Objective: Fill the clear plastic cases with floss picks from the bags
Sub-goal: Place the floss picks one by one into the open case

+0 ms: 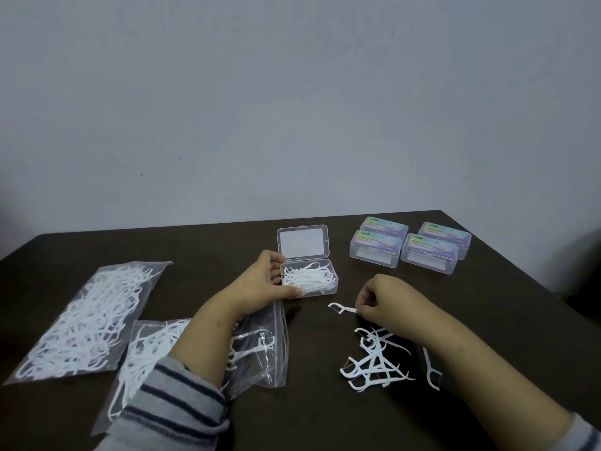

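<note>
On the dark tabletop [227,242], with the open case as landmark:
Open case [309,277]: clear plastic, lid [303,241] raised at the far side, tray partly filled with white floss picks.
Left hand [266,281]: at the left wall of the open case, thumb along its near left corner, fingers [276,257] curved against its far left corner, gripping the case.
Right hand [387,299]: near side and right of the open case, fingers curled, pinching the handle of a single floss pick [341,308]; its bow end points left, just above the tabletop.
Loose picks [374,361]: a tangled heap nearer the person than the open case, below the right hand; one stray pick [432,369] lies just right of the heap.
Opened bag [260,349]: under the left forearm, near side and left of the open case, holding picks.
Full bag [87,320]: well left of the open case, lying flat.
Closed cases [409,244]: four, labelled, grouped two by two, right of the open case on the far side.
Sleeve [169,405]: grey with dark stripes, on the left arm.
</note>
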